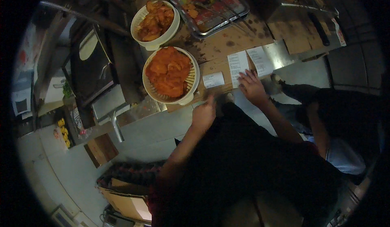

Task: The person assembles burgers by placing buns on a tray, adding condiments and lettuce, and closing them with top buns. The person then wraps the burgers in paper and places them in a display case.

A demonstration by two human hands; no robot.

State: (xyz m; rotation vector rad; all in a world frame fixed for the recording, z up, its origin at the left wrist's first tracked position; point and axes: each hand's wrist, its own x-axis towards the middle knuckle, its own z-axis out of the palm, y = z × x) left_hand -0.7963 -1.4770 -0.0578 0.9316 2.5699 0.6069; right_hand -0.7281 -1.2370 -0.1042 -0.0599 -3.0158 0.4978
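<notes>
My right hand (pixel 252 87) rests its slightly spread fingertips on the lower end of a long printed paper slip (pixel 237 63) at the counter's front edge. A second long slip (pixel 260 61) lies beside it, and both bear writing. At the counter edge, to the left, is my left hand (pixel 204 114), its fingers partly hidden and blurred beside a dark smear. Just above it lies a short paper slip (pixel 213 79). Close by stands a cream round basket (pixel 194 65) of orange-coated fried pieces (pixel 168 71). Browned fried pieces (pixel 157 21) fill another cream basket (pixel 175 29) behind.
A metal tray (pixel 210 30) with red, oily contents and tongs (pixel 228 15) stands at the back. A black-handled tool (pixel 319 29) lies at right. Another person (pixel 344 117) is close on my right. Cardboard boxes (pixel 102 150) stand on the floor at left.
</notes>
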